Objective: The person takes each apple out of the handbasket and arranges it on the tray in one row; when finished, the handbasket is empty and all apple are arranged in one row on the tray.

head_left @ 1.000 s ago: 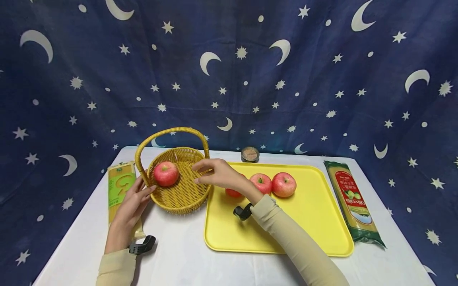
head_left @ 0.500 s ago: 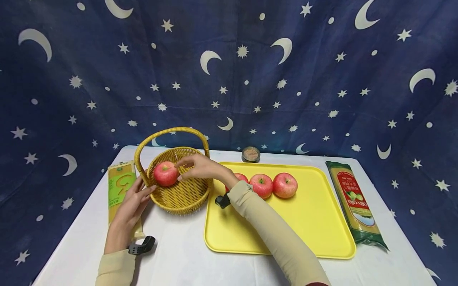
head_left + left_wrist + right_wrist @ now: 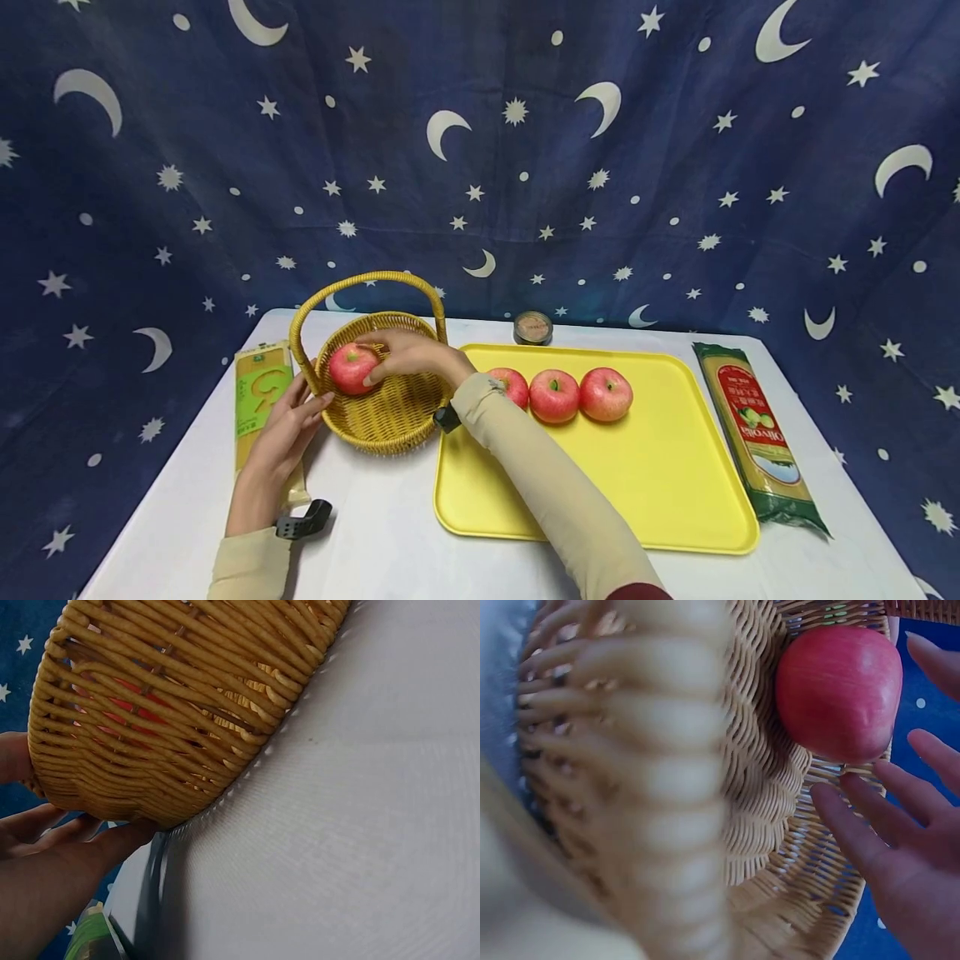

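A yellow wicker basket [image 3: 390,417] with a tall arched handle stands at the left of the table. My left hand [image 3: 281,437] grips its left side, thumb at the rim and fingers against the outer wall; in the left wrist view, fingers [image 3: 112,844] lie along the woven side. Inside the basket rests a red apple [image 3: 352,369]. Reaching in from the right, my right hand [image 3: 408,354] has its fingers spread around that apple. The right wrist view shows the fingers [image 3: 855,825] extended right beside the apple [image 3: 840,694], thumb apart from them.
On a yellow tray [image 3: 637,492] sit three more apples [image 3: 554,396] in a row. A green-and-gold noodle packet [image 3: 761,442] lies right of the tray, another packet [image 3: 258,400] behind my left hand. A small round container [image 3: 533,327] stands at the back.
My right hand has moved left from the basket's right side to the apple inside. The left hand stays on the basket. The head view has shifted slightly.
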Demonstrator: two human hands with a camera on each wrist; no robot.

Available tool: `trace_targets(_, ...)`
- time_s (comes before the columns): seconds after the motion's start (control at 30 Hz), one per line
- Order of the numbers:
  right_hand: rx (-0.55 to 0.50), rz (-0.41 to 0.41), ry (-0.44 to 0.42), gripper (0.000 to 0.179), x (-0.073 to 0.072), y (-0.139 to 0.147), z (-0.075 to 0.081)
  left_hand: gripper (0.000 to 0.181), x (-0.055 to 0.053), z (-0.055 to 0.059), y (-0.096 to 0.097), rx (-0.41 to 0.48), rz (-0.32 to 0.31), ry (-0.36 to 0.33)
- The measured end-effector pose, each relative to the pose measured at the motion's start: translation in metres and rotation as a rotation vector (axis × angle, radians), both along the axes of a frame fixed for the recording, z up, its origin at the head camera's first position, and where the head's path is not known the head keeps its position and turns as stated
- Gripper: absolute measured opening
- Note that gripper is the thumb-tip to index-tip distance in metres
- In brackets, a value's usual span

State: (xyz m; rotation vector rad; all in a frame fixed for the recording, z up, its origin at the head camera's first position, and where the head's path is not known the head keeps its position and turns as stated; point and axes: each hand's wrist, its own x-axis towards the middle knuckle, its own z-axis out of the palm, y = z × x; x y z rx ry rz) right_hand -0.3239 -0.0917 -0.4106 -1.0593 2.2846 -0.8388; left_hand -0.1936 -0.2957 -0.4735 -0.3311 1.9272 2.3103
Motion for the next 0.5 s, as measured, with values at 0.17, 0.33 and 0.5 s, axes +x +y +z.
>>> trace_targets(0.17,0.033,0.040,-0.052,0.080,0.002,-0.005,0.000,0.083,0.001,-0.003,0.002,0.019,-0.017,-0.004)
trace_targets(0.33,0.035,0.055,-0.069,0.080,0.007,-0.009,0.001,0.083,0.003,-0.003,0.002,0.011,-0.015,-0.012)
trace_targets(0.5,0.019,0.073,-0.085,0.082,0.010,-0.013,0.004,0.085,0.001,0.000,-0.002,-0.002,-0.021,0.004)
